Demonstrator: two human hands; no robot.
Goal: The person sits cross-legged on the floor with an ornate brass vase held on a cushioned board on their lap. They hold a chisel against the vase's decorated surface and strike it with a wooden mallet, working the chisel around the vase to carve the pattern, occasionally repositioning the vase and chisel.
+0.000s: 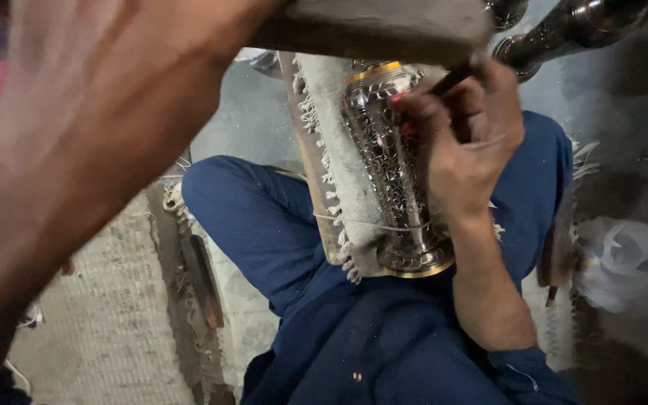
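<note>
Punch on the vessel, mallet raised.
My right hand point(466, 150) grips a thin punch point(455, 76) against the embossed metal vessel point(388, 165) lying on a fringed cloth point(335, 161) over my lap; my left hand point(91, 127) clasps the wooden mallet point(376, 26). A slanted blow could skid and scar the pattern.

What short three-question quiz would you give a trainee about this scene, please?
1. True or false: the embossed silver vessel stands upright.
2. Which hand presses a thin dark tool against the vessel?
3. What lies under the vessel: A, a fringed cloth pad; B, a newspaper; C, bare floor?
Key: 1, false, it lies on its side; 2, the right hand; 3, A.
</note>
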